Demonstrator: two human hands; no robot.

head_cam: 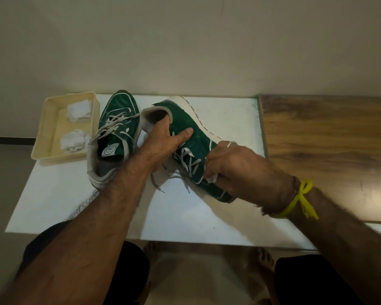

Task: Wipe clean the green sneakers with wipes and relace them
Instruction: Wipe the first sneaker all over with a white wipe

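My left hand [163, 139] grips held sneaker [185, 128] by the collar, frame centre, tipped on its side, toe toward lower right. My right hand [235, 164] pinches wipe [212, 178] against its toe end.

My left hand [163, 139] is gripping the collar of a green sneaker [185, 119], tilted on its side over the white table [207, 216]. My right hand [235, 164] is pressing a white wipe [212, 178] against its toe area. The other sneaker [117, 128] is standing just beside a cream tray [46, 133] holding crumpled wipes [78, 111].

White table [229, 119], wooden surface [326, 133]
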